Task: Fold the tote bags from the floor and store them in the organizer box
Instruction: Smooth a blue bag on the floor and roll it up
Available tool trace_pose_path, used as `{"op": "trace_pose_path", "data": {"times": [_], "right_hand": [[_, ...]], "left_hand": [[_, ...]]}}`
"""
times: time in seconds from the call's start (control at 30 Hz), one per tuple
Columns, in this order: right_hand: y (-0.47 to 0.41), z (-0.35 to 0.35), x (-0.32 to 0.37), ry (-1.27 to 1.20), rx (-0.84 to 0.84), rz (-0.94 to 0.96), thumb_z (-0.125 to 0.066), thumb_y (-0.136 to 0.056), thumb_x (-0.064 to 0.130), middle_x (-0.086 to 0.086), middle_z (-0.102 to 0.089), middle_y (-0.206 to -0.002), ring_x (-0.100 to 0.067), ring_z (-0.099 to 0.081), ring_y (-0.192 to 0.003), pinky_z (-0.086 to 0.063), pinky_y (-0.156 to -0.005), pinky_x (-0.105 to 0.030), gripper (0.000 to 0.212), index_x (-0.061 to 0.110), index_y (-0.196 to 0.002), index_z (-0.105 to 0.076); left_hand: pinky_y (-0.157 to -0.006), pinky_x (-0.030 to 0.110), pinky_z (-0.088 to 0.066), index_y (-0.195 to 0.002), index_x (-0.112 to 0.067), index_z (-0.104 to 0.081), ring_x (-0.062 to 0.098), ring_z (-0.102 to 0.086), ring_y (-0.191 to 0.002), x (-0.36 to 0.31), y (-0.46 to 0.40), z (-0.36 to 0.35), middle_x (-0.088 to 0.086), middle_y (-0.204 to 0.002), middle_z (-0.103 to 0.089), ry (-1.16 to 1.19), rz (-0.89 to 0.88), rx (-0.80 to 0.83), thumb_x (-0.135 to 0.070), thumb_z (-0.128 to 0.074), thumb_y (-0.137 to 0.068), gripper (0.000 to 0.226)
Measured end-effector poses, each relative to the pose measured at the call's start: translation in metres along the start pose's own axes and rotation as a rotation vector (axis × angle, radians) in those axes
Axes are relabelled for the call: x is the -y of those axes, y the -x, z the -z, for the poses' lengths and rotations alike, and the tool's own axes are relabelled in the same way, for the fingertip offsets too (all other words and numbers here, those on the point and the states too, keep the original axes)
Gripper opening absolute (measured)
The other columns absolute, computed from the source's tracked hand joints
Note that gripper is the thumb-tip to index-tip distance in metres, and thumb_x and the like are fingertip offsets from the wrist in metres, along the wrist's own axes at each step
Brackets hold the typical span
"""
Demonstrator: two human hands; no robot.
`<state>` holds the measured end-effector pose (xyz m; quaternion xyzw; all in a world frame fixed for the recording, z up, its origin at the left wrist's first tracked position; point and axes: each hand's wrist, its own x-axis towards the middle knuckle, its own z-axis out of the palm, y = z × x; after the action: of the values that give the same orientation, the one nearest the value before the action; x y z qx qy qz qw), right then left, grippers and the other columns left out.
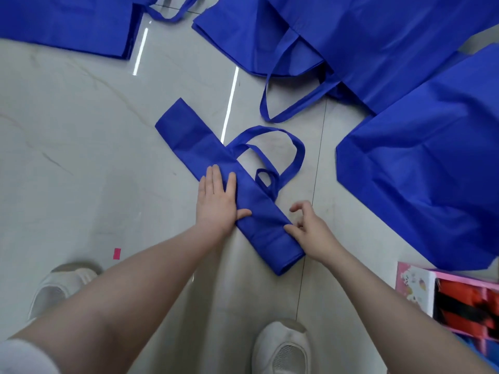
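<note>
A blue tote bag [189, 136], folded into a long narrow strip, lies diagonally on the pale floor, its handles [294, 147] looped out to the right. My left hand [218, 201] presses flat on the strip's middle, fingers spread. My right hand [307, 228] rests at the strip's right edge near its close end, thumb on the fabric and fingers curled above the floor. The pink organizer box [415, 282] sits at the lower right, with red and black folded items inside.
Unfolded blue tote bags lie at the top left [67, 20], top right [364, 41] and right [432, 171]. My white shoes [62, 287] [280, 349] stand at the bottom. A small pink tape mark [117, 253] is on the floor.
</note>
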<state>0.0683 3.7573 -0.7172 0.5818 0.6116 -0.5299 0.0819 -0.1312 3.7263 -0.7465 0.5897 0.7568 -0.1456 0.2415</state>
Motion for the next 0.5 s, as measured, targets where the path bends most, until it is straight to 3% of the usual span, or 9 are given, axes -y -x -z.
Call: {"op": "trace_pose_path", "data": {"times": [0.07, 0.17, 0.27, 0.33, 0.4, 0.47, 0.5], "right_hand": [[-0.003, 0.0, 0.0, -0.041, 0.038, -0.014, -0.051, -0.094, 0.015, -0.006, -0.052, -0.069, -0.016, -0.046, -0.061, -0.036, -0.055, -0.026, 0.008, 0.022, -0.097, -0.049], [-0.007, 0.006, 0.007, -0.223, 0.144, -0.129, -0.051, -0.091, 0.007, -0.005, -0.057, -0.073, -0.014, -0.048, -0.061, -0.037, -0.053, -0.023, 0.016, 0.015, -0.085, -0.063], [-0.009, 0.013, 0.022, -0.416, 0.237, -0.211, -0.045, -0.09, 0.0, -0.011, -0.061, -0.075, -0.017, -0.058, -0.061, -0.05, -0.055, -0.024, 0.023, 0.002, -0.096, -0.067], [-0.009, 0.015, 0.03, -0.508, 0.353, -0.185, -0.041, -0.089, -0.006, -0.01, -0.067, -0.079, -0.017, -0.066, -0.069, -0.056, -0.065, -0.024, 0.028, 0.001, -0.106, -0.063], [-0.01, 0.014, 0.036, -0.382, 0.411, -0.079, -0.054, -0.09, 0.001, -0.004, -0.07, -0.082, -0.013, -0.066, -0.078, -0.055, -0.067, -0.02, 0.019, 0.008, -0.104, -0.063], [-0.015, 0.008, 0.042, -0.186, 0.307, -0.019, -0.065, -0.087, 0.018, 0.0, -0.07, -0.074, -0.011, -0.064, -0.073, -0.049, -0.06, -0.022, 0.008, 0.012, -0.091, -0.063], [-0.019, 0.004, 0.044, -0.147, 0.222, -0.016, -0.066, -0.086, 0.025, -0.001, -0.07, -0.069, -0.013, -0.064, -0.067, -0.048, -0.061, -0.025, 0.015, 0.011, -0.085, -0.061]], "left_hand": [[-0.116, 0.038, -0.002, -0.149, -0.01, -0.007, 0.033, -0.005, -0.143, -0.004, 0.008, -0.008, 0.02, -0.154, -0.005, 0.062, -0.02, -0.078, -0.058, -0.042, -0.09, 0.083], [-0.115, 0.034, -0.011, -0.148, -0.01, -0.018, 0.03, -0.017, -0.138, 0.001, 0.017, -0.016, 0.016, -0.15, -0.019, 0.198, -0.094, -0.152, -0.055, -0.052, -0.087, 0.083], [-0.113, 0.031, -0.017, -0.147, -0.012, -0.024, 0.028, -0.021, -0.136, 0.015, 0.017, -0.015, 0.012, -0.147, -0.024, 0.235, -0.167, -0.131, -0.059, -0.067, -0.073, 0.097], [-0.111, 0.028, -0.02, -0.146, -0.014, -0.027, 0.026, -0.023, -0.134, 0.022, 0.016, -0.013, 0.011, -0.147, -0.025, 0.226, -0.221, -0.138, -0.047, -0.066, -0.079, 0.084], [-0.11, 0.028, -0.023, -0.144, -0.017, -0.034, 0.025, -0.024, -0.134, 0.029, 0.013, -0.012, 0.01, -0.147, -0.027, 0.267, -0.26, -0.145, -0.03, -0.059, -0.088, 0.063], [-0.109, 0.028, -0.027, -0.137, -0.016, -0.047, 0.022, -0.029, -0.133, 0.036, 0.012, -0.009, 0.006, -0.144, -0.035, 0.41, -0.263, -0.14, -0.021, -0.055, -0.091, 0.047], [-0.108, 0.024, -0.026, -0.132, -0.015, -0.053, 0.019, -0.032, -0.132, 0.039, 0.011, -0.006, 0.004, -0.142, -0.039, 0.511, -0.242, -0.125, -0.019, -0.051, -0.094, 0.038]]}}
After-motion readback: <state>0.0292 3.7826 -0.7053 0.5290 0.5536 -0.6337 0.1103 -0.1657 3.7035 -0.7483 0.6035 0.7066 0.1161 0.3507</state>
